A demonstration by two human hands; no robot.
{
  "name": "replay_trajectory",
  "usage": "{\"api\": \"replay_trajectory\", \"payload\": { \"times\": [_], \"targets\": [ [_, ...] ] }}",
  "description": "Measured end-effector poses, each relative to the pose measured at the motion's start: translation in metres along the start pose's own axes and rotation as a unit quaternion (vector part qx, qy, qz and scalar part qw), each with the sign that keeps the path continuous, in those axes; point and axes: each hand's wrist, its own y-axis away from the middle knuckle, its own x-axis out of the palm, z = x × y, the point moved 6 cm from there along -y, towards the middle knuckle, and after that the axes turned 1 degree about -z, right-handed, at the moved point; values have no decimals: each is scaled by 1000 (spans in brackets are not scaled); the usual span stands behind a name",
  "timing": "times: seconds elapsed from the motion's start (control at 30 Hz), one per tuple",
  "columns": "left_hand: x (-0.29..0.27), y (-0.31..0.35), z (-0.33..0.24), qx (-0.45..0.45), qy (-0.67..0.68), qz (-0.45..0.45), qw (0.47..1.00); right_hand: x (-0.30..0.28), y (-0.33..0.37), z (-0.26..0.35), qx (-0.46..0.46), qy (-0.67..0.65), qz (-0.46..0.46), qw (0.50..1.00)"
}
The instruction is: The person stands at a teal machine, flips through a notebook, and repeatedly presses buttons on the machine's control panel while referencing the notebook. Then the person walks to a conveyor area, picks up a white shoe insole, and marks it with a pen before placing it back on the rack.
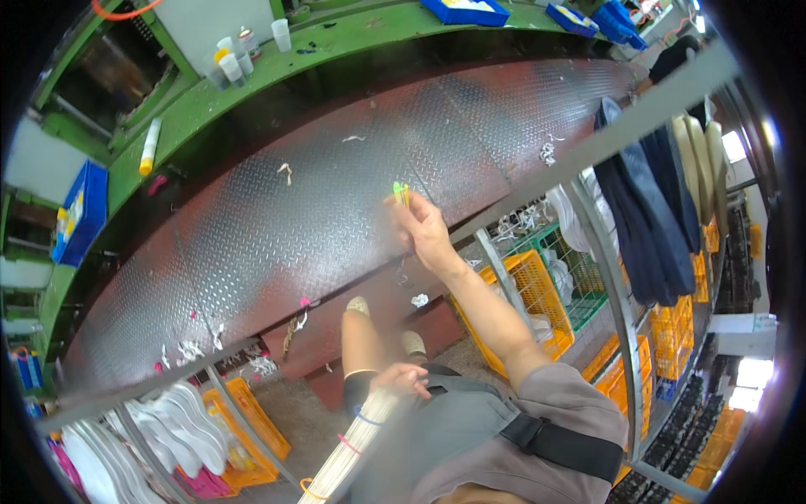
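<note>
Stretched out ahead over the metal plate floor, my right hand (424, 235) pinches a small bright green and yellow thing (400, 193); its kind is too small to tell. My left hand (403, 380) is close to my body with its fingers curled, and any object inside them is hidden. From its wrist side down to the lower edge runs a pale, lengthwise-striped length (357, 437) with blue, red and orange bands around it. Whether this is a sleeve over the forearm or a bundle of thin strips, I cannot tell.
A curved green bench (353, 42) carries plastic cups (281, 35), a yellow-capped tube (149, 147) and blue trays (81, 214). Scraps lie on the patterned metal floor (277, 210). Grey rails (579, 155) cross beside me, near yellow crates (529, 294) and hanging dark boot shapes (646, 210).
</note>
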Motion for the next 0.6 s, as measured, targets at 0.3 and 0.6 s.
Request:
{"api": "replay_trajectory", "payload": {
  "times": [0.3, 0.6],
  "targets": [
    [28, -53, -192, -22, -124, 111, 986, -4, -8, 100, 67, 97, -151, 981],
    [67, -198, -324, -103, -145, 208, 962, -109, -54, 135, 70, 78, -334, 937]
  ]
}}
